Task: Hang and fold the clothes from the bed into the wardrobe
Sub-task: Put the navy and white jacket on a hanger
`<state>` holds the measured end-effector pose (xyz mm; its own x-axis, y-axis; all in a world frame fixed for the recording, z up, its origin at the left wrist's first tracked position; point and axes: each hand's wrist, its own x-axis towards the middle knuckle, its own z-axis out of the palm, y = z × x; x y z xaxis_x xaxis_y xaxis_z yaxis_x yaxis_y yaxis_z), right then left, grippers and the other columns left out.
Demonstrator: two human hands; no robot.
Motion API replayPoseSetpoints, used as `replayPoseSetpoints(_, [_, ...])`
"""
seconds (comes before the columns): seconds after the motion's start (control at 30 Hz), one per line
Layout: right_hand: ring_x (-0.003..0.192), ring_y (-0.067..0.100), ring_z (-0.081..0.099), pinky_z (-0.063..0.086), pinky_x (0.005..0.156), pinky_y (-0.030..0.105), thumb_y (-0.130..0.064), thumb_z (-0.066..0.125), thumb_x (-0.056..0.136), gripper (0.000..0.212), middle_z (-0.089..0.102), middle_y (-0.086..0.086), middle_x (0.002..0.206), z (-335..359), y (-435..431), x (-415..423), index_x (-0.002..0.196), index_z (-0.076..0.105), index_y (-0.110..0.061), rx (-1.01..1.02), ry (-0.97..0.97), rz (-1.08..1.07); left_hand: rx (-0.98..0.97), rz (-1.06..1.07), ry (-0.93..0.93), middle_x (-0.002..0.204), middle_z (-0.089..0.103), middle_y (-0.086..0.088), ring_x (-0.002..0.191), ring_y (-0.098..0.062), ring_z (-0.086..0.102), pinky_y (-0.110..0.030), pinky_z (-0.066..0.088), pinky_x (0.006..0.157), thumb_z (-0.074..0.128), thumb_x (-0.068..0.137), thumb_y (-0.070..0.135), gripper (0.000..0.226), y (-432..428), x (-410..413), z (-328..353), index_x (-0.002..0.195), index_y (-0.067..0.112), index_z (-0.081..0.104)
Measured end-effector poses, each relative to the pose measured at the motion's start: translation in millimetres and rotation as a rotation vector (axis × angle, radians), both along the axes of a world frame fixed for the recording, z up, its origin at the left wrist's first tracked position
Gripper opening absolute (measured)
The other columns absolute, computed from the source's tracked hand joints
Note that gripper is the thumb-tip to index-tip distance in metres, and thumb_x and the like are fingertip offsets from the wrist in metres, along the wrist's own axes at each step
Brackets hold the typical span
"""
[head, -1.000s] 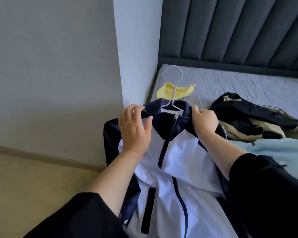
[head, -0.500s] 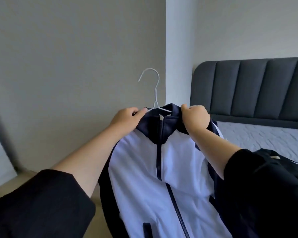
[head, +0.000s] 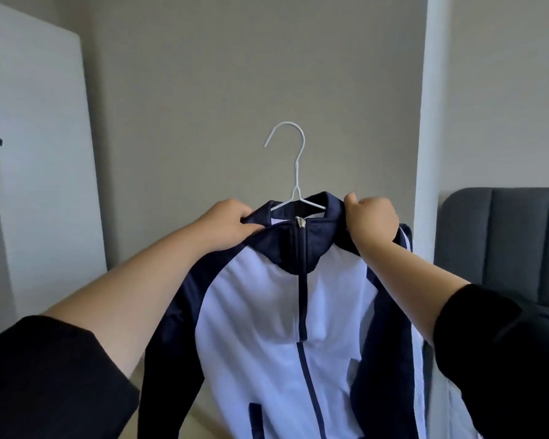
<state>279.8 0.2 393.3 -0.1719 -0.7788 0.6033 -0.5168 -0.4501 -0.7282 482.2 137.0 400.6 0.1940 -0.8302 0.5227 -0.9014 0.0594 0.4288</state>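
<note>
1. Both hands are up at the collar. The left hand (head: 232,223) grips the navy shoulder cloth on its side, fingers curled into the fabric. The right hand (head: 373,221) is clenched round the collar edge on the other side.
2. Between them hangs the jacket (head: 282,296), with a white body, navy shoulders and sleeves, and the zip run up to the neck. It is held in the air in front of the person.
3. And the hanger (head: 293,163) is in! Its white wire arms disappear inside the collar, and the hook stands upright above the neckline, touching nothing.
4. Further out, a white door panel (head: 35,153) with a small dark knob stands at the left; whether it belongs to the wardrobe, I can't tell. A grey wall (head: 235,74) is straight ahead and a dark padded headboard (head: 504,242) is at the right edge.
5. Progress, as I read it: this garment is zipped and on its hanger, so that part looks done. What's left for it is the carry and hooking it onto a rail, and no rail is in view.
6. The mattress is out of frame, so how many clothes wait there, I can't say.
</note>
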Motion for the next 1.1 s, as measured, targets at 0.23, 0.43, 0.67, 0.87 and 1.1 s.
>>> replayPoseSetpoints(0.23, [0.088,0.024,0.049,0.041,0.079,0.037,-0.018,0.048,0.090,0.017,0.059,0.005,0.086,2,16,63,0.084,0.061,-0.008,-0.401,-0.011,0.220,-0.259,0.236,0.229,0.051,0.033,0.001,0.050,-0.017,0.031,-0.027,0.023,0.049,0.066,0.084,0.021,0.041,7,56,-5,0.055,0.013,0.039])
replayPoseSetpoints(0.43, [0.068,0.017,0.047,0.036,0.060,0.029,-0.032,0.060,0.084,0.023,0.050,-0.007,0.066,-8,59,102,0.072,0.052,-0.014,-0.564,0.711,0.652,-0.242,0.339,0.228,0.058,0.043,-0.003,0.057,-0.021,0.040,-0.027,0.028,0.055,0.065,0.084,0.023,0.033,5,86,-11,0.060,0.005,0.052])
replayPoseSetpoints(0.67, [0.064,0.026,0.050,0.048,0.053,0.039,0.002,0.064,0.076,0.010,0.056,0.007,0.070,-61,74,118,0.076,0.060,-0.007,-0.967,1.052,0.637,-0.283,0.453,0.233,0.056,0.041,0.000,0.052,-0.019,0.037,-0.028,0.025,0.050,0.065,0.085,0.025,0.037,3,113,-35,0.058,0.010,0.043])
replayPoseSetpoints(0.87, [0.101,0.037,0.055,0.044,0.089,0.041,0.006,0.057,0.074,0.044,0.060,0.016,0.111,-65,30,100,0.117,0.060,0.001,-0.720,0.492,0.497,-0.359,0.361,0.278,0.066,0.045,-0.010,0.061,-0.020,0.040,-0.028,0.029,0.060,0.064,0.088,0.023,0.037,11,136,-45,0.074,-0.010,0.052])
replayPoseSetpoints(1.1, [0.137,0.034,0.024,0.026,0.109,0.043,-0.010,0.054,0.089,0.072,0.027,0.014,0.150,-69,-38,87,0.149,0.016,-0.009,0.132,0.258,0.281,-0.353,0.301,0.316,0.063,0.040,-0.006,0.060,-0.020,0.035,-0.029,0.025,0.056,0.063,0.089,0.018,0.037,13,140,-53,0.062,0.003,0.044])
